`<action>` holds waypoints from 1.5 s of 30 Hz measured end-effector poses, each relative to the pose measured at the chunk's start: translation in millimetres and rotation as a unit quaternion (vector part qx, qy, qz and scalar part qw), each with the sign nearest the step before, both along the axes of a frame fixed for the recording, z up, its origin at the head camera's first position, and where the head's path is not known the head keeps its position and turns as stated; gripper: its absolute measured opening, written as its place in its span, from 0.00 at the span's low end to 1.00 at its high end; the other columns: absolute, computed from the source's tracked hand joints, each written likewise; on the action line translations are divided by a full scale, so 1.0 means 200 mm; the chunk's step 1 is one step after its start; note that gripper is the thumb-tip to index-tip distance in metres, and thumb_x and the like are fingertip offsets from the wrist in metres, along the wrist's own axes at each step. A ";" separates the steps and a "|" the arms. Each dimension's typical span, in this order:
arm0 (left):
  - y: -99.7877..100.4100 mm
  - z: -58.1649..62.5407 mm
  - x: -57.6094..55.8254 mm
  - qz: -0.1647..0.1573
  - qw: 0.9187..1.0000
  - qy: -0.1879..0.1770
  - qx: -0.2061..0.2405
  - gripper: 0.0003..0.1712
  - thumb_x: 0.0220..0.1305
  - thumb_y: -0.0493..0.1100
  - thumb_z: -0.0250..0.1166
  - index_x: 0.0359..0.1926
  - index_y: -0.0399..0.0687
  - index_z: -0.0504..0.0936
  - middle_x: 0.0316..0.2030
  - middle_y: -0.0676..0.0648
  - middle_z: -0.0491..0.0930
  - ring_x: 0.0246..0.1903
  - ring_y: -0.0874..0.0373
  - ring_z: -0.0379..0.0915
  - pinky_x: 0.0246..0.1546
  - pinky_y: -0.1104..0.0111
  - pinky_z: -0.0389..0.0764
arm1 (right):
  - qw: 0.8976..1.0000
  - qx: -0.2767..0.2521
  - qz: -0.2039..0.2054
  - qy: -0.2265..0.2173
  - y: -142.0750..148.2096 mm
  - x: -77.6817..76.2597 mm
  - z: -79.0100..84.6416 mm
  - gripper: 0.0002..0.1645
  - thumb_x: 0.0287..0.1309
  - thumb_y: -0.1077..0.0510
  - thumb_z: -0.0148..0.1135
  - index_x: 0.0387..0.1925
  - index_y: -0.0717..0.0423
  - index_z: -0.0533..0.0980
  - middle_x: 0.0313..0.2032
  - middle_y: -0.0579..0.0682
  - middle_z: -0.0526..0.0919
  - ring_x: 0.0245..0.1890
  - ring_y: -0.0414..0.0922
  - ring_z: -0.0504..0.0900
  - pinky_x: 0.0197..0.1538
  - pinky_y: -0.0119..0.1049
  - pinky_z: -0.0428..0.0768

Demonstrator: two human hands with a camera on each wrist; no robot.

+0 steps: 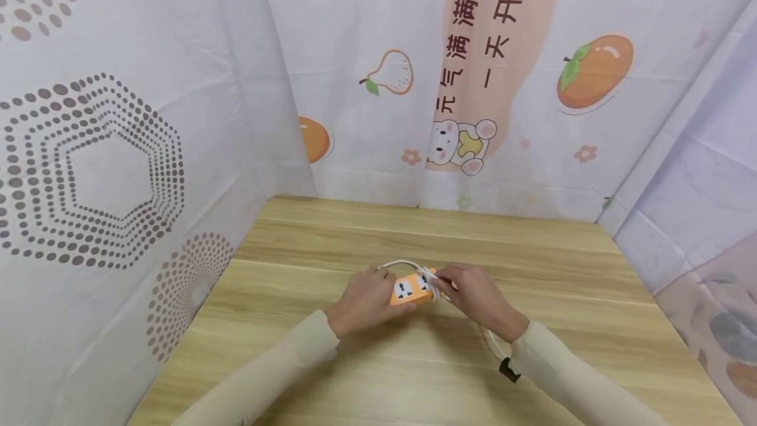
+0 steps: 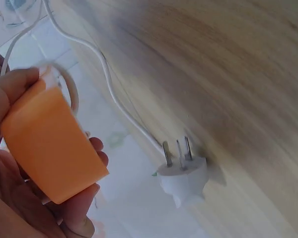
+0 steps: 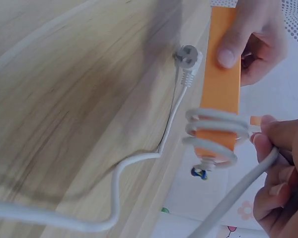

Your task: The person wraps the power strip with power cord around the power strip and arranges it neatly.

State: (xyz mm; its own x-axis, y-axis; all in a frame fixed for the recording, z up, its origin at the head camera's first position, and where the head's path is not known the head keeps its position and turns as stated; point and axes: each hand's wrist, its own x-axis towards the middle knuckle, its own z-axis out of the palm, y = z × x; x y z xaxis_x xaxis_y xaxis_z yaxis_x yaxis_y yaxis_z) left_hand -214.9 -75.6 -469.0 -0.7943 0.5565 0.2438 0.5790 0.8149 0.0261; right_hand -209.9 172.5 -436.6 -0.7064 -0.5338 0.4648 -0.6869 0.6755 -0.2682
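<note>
An orange power strip (image 1: 410,289) with white sockets is held up over the wooden table. My left hand (image 1: 368,299) grips its left end, the thumb pressed on the side in the right wrist view. White cord (image 3: 216,121) runs in several loops around the other end of the strip. Beside those loops, my right hand (image 1: 476,296) pinches a length of the cord between thumb and fingers. The cord's white plug (image 2: 183,178) lies on the table with its three metal prongs showing in the left wrist view.
Loose white cord (image 3: 114,186) trails across the wooden table (image 1: 367,373). A small black object (image 1: 509,370) is by the right sleeve. Printed curtains (image 1: 367,12) hang at the back and both sides of the table.
</note>
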 end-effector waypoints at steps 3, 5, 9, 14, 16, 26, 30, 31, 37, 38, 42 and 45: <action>0.00 0.02 -0.01 0.008 1.000 -0.006 0.020 0.37 0.65 0.75 0.60 0.37 0.44 0.84 0.29 0.52 0.77 0.25 0.61 0.69 0.18 0.70 0.69 | 1.000 -0.015 0.001 0.007 0.00 0.00 0.00 0.06 0.64 0.57 0.72 0.29 0.49 0.85 0.28 0.38 0.84 0.22 0.28 0.71 0.26 0.28 0.73; -0.01 0.03 -0.02 0.016 0.999 -0.011 0.039 0.35 0.65 0.74 0.62 0.35 0.45 0.82 0.26 0.53 0.74 0.22 0.62 0.67 0.17 0.70 0.67 | 1.000 -0.021 0.000 0.006 0.00 0.00 0.00 0.08 0.64 0.56 0.71 0.28 0.48 0.84 0.26 0.36 0.81 0.20 0.28 0.67 0.25 0.27 0.70; -0.03 0.04 -0.04 0.028 0.996 -0.016 0.080 0.31 0.64 0.72 0.64 0.33 0.47 0.81 0.22 0.55 0.70 0.19 0.63 0.64 0.16 0.70 0.65 | 1.000 -0.023 -0.004 -0.005 0.00 0.00 0.00 0.12 0.66 0.56 0.70 0.24 0.46 0.81 0.19 0.34 0.71 0.18 0.29 0.61 0.22 0.27 0.65; -0.05 0.03 -0.06 0.048 0.994 -0.014 0.102 0.31 0.63 0.71 0.67 0.37 0.47 0.84 0.25 0.56 0.73 0.19 0.64 0.65 0.16 0.71 0.66 | 1.000 -0.023 0.000 -0.006 0.01 0.00 -0.01 0.17 0.66 0.58 0.70 0.21 0.46 0.76 0.18 0.33 0.65 0.17 0.29 0.60 0.22 0.28 0.64; -0.05 0.03 -0.06 0.050 0.993 -0.012 0.111 0.31 0.62 0.71 0.68 0.38 0.46 0.85 0.26 0.56 0.74 0.20 0.64 0.66 0.17 0.71 0.66 | 1.000 -0.023 0.002 -0.003 0.01 0.00 -0.02 0.17 0.65 0.58 0.70 0.21 0.46 0.76 0.18 0.33 0.66 0.17 0.29 0.60 0.22 0.27 0.64; -0.05 0.04 -0.06 0.051 0.984 -0.013 0.169 0.26 0.60 0.69 0.71 0.32 0.51 0.83 0.23 0.58 0.70 0.18 0.64 0.64 0.15 0.71 0.65 | 1.000 -0.025 -0.003 -0.003 0.00 0.01 -0.04 0.10 0.65 0.58 0.71 0.26 0.49 0.81 0.19 0.33 0.69 0.17 0.28 0.61 0.21 0.27 0.65; -0.05 0.05 -0.04 0.061 0.977 -0.047 0.198 0.26 0.62 0.70 0.69 0.31 0.52 0.81 0.22 0.58 0.71 0.18 0.64 0.65 0.15 0.70 0.67 | 1.000 -0.024 -0.001 -0.005 0.00 0.02 -0.05 0.11 0.65 0.60 0.70 0.26 0.50 0.81 0.20 0.33 0.69 0.18 0.29 0.62 0.22 0.27 0.66; -0.05 0.05 -0.04 0.063 0.974 -0.061 0.208 0.27 0.63 0.70 0.68 0.31 0.52 0.81 0.22 0.58 0.72 0.17 0.64 0.66 0.15 0.69 0.68 | 1.000 -0.022 -0.002 -0.006 0.00 0.02 -0.06 0.10 0.65 0.60 0.70 0.26 0.50 0.81 0.20 0.34 0.71 0.19 0.29 0.63 0.23 0.28 0.67; -0.09 0.08 -0.06 0.069 0.955 -0.123 0.260 0.29 0.66 0.72 0.61 0.33 0.52 0.82 0.21 0.58 0.75 0.16 0.64 0.69 0.16 0.67 0.70 | 1.000 -0.017 -0.011 -0.018 0.04 0.04 -0.09 0.07 0.66 0.60 0.69 0.30 0.50 0.83 0.23 0.37 0.76 0.22 0.29 0.68 0.27 0.29 0.71; -0.09 0.08 -0.06 0.067 0.954 -0.126 0.266 0.30 0.66 0.72 0.61 0.32 0.51 0.82 0.21 0.58 0.75 0.16 0.64 0.69 0.16 0.67 0.70 | 1.000 -0.018 -0.011 -0.018 0.04 0.04 -0.10 0.07 0.66 0.60 0.69 0.29 0.49 0.83 0.23 0.36 0.76 0.22 0.29 0.68 0.26 0.29 0.70; -0.08 0.10 -0.05 0.058 0.947 -0.140 0.282 0.29 0.66 0.72 0.61 0.33 0.52 0.82 0.21 0.58 0.75 0.17 0.63 0.69 0.17 0.67 0.69 | 1.000 -0.025 -0.005 -0.014 0.05 0.04 -0.11 0.06 0.65 0.60 0.69 0.30 0.49 0.84 0.23 0.35 0.76 0.22 0.28 0.68 0.26 0.29 0.71; -0.07 0.12 -0.03 0.043 0.938 -0.168 0.300 0.29 0.66 0.71 0.62 0.36 0.51 0.84 0.23 0.58 0.76 0.19 0.63 0.70 0.18 0.67 0.70 | 0.999 -0.028 0.004 -0.014 0.05 0.03 -0.12 0.06 0.66 0.60 0.68 0.31 0.50 0.84 0.23 0.39 0.79 0.22 0.28 0.70 0.27 0.29 0.72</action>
State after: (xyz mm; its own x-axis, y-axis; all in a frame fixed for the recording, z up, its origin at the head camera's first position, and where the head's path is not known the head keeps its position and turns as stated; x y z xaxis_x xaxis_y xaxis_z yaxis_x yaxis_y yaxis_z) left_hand -221.5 -89.4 -445.2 -0.9180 0.3301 0.2198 0.3887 0.6384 0.6643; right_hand -204.1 182.4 -459.8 -0.7148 -0.5135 0.4747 -0.6845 0.6527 -0.3247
